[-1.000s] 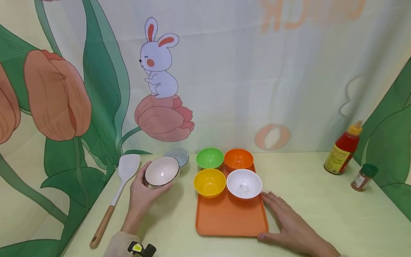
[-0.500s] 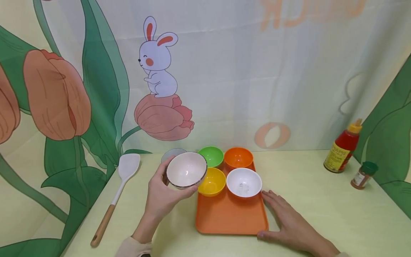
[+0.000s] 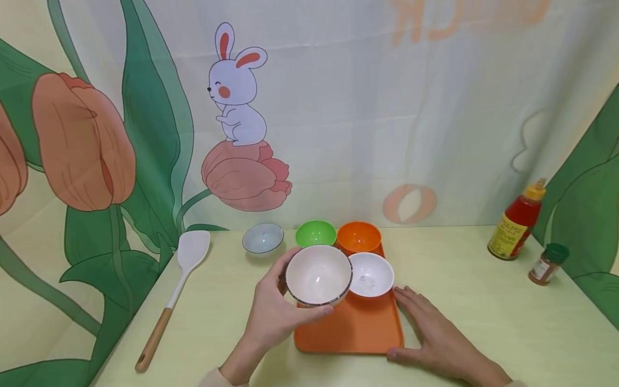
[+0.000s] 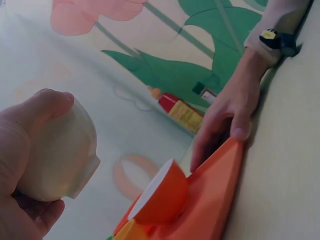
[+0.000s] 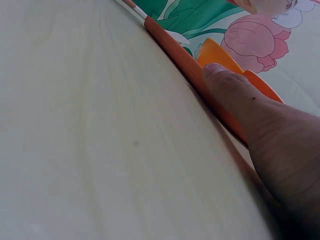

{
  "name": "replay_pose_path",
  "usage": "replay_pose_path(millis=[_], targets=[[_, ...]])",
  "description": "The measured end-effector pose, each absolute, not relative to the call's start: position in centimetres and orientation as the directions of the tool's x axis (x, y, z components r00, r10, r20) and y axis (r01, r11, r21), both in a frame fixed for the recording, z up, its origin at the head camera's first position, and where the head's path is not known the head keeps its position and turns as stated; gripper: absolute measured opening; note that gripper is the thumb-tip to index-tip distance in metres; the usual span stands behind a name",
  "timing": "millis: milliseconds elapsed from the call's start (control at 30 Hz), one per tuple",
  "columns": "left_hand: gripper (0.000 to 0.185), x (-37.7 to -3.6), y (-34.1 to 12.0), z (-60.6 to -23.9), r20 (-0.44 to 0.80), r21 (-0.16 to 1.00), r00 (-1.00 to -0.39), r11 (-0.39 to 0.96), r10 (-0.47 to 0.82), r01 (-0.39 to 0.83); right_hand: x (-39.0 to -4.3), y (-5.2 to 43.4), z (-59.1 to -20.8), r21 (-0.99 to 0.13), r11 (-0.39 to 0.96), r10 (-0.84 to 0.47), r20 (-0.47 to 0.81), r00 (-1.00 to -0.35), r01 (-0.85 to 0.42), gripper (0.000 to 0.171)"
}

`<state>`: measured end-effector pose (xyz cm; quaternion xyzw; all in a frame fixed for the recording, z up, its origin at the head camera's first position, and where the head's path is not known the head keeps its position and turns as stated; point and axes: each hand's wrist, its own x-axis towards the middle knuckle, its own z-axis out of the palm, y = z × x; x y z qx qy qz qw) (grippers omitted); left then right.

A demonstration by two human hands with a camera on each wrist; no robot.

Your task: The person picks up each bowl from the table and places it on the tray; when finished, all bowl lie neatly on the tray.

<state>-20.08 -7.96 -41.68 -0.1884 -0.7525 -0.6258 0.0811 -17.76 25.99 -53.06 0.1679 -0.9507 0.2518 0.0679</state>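
My left hand [image 3: 273,309] grips a cream bowl [image 3: 318,277] with a dark speckled rim, held in the air above the left part of an orange tray [image 3: 348,333]. In the left wrist view, thumb and fingers wrap the bowl [image 4: 65,155]. On the tray stand a green bowl [image 3: 315,234], an orange bowl [image 3: 359,237] and a bowl white inside and orange outside [image 3: 371,275]. A yellow bowl [image 5: 220,54] is hidden behind the cream one in the head view. My right hand [image 3: 437,344] rests against the tray's right edge, fingers extended, thumb at its near corner.
A pale blue-grey bowl [image 3: 263,239] stands left of the tray. Farther left lies a white spatula [image 3: 181,285] with a wooden handle. At right stand a red sauce bottle [image 3: 516,223] and a green-capped spice jar [image 3: 548,264]. A printed curtain [image 3: 338,107] hangs behind the table.
My left hand has carried the cream bowl rightward, from beside the blue-grey bowl to over the tray, now covering the yellow bowl. My right hand has stayed at the tray's edge.
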Motion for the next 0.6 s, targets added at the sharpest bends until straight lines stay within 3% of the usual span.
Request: replay_pose_path(millis=[200,600], targets=[[0.105,-19.5,-6.6,-42.9,0.330,0.923,-0.913,0.122,0.241,0.365,-17.9,25.9,-52.9,-0.463,0.815,-0.285,0.205,-0.936,-0.350,0.122],[0.107,-18.7,-4.0,-45.8,0.238,0.927,-0.924,0.212,0.299,0.308,-18.1,26.0,-52.9,-0.465,0.814,-0.286,0.202,-0.937,-0.349,0.127]])
